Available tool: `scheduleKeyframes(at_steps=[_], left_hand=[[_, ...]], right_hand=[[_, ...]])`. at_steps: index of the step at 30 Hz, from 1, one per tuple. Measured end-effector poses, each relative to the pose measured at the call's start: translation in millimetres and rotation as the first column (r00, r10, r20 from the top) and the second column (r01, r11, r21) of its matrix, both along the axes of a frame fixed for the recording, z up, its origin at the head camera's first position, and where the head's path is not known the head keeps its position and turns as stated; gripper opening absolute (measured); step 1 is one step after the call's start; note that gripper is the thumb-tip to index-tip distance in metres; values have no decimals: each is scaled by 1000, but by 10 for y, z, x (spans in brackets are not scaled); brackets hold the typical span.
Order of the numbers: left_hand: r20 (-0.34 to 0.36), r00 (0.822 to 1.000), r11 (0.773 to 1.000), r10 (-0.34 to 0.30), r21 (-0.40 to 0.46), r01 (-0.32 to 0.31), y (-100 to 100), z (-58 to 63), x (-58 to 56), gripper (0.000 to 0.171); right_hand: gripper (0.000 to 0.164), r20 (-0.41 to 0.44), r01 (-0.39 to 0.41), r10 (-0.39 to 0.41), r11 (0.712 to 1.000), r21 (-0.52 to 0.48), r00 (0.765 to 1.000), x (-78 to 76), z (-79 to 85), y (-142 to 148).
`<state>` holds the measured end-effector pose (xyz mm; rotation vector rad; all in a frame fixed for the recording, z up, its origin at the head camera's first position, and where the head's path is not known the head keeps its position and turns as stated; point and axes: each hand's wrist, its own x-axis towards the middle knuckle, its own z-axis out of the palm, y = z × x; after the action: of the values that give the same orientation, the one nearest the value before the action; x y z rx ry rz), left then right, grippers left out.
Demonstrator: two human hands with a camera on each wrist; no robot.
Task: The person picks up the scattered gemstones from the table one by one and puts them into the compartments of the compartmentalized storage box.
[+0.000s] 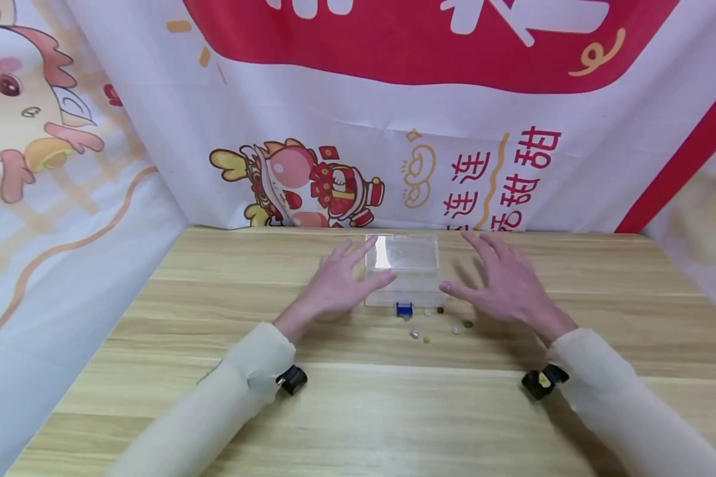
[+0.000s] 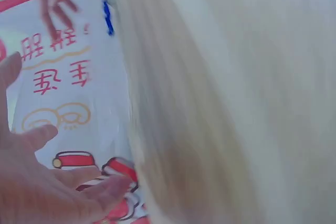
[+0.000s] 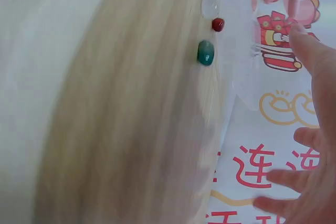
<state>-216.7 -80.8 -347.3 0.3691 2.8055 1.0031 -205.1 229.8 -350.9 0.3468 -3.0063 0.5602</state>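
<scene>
A clear plastic box (image 1: pixel 402 278) with its lid raised stands toward the back of the table. My left hand (image 1: pixel 346 278) is at the box's left side, fingers spread and overlapping its edge in the head view. To the right, my right hand (image 1: pixel 504 281) is held with fingers apart, thumb pointing toward the box. Neither hand holds anything. In front of the box are a small blue piece (image 1: pixel 404 309) and several small stones or beads, among them a dark green one (image 3: pixel 206 53), a red-brown one (image 3: pixel 218 24), a clear one (image 3: pixel 209 6) and a yellowish one (image 1: pixel 426 340).
The wood-grain table (image 1: pixel 358 417) ends at a printed cloth backdrop (image 1: pixel 358 106) close behind the box. Another cloth (image 1: pixel 65 232) hangs along the left side. Black wrist cameras (image 1: pixel 292 380) are strapped at both light-coloured sleeves.
</scene>
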Motion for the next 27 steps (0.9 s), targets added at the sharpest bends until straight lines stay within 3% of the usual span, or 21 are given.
scheduleKeyframes(at_steps=[2, 5, 7, 9, 14, 18, 24, 27], left_hand=[[96, 995, 986, 9, 163, -24, -7, -24, -8, 85], [237, 971, 922, 16, 372, -106, -25, -73, -30, 89], [309, 951, 875, 12, 458, -160, -35, -97, -48, 89], [345, 938, 849, 11, 493, -191, -39, -117, -71, 87], [408, 912, 846, 31, 475, -242, -40, -142, -126, 78], [424, 905, 854, 41, 455, -252, -44, -161, -158, 75], [401, 915, 869, 51, 433, -239, -31, -190, -193, 71], [391, 918, 874, 61, 423, -238, -15, -191, -212, 70]], right_hand=[[105, 32, -3, 6, 996, -90, 999, 13, -16, -1], [100, 107, 11, 17, 969, -248, 994, 32, -38, -1], [95, 162, 31, 30, 933, -359, 986, 46, -55, 4], [86, 204, 50, 48, 892, -449, 978, 57, -74, 11], [52, 271, 70, 110, 813, -577, 956, 65, -138, 34], [38, 312, 68, 156, 795, -603, 937, 79, -201, 42], [32, 367, 90, 155, 817, -570, 917, 77, -258, 29], [30, 364, 83, 151, 829, -553, 919, 71, -262, 18]])
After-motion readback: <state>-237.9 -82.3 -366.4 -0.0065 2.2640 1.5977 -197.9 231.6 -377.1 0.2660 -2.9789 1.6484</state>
